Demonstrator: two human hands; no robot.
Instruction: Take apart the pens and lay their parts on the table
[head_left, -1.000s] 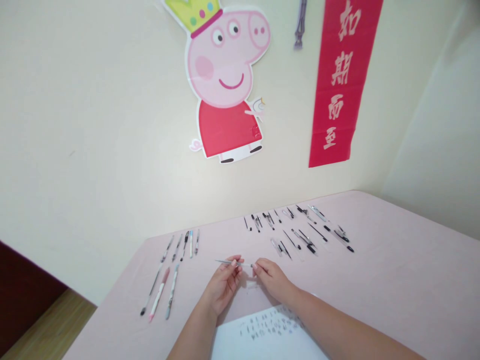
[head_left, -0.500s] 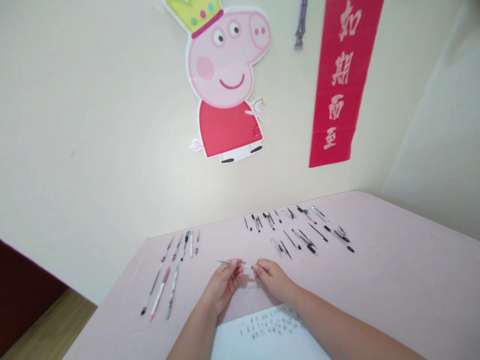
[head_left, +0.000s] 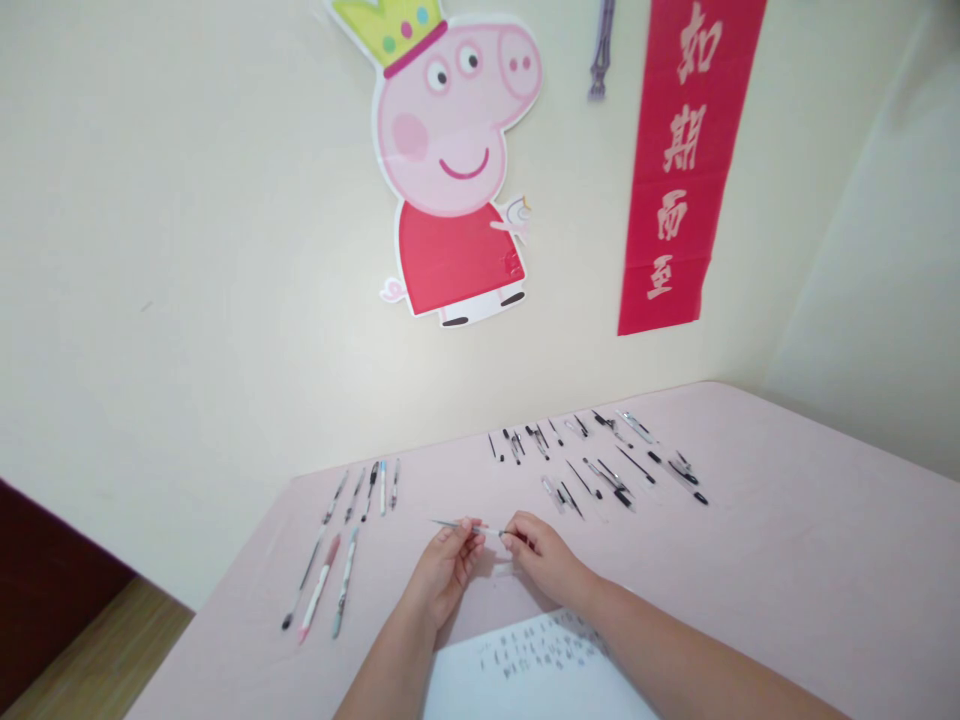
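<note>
Both grips pinch thin pen refill [head_left: 457, 524]: left hand [head_left: 446, 565] mid-shaft, right hand [head_left: 544, 560] at right end, just above worktop [head_left: 787, 560] centre. Whole pens [head_left: 330, 570] lie left; loose pen parts [head_left: 600, 470] far right.

Bright even light, soft shadows, edge distortion

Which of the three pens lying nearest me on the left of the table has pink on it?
The middle pen of the three: a white barrel with pink ends. The thin black pen lies to its left and the grey pen to its right.
</note>
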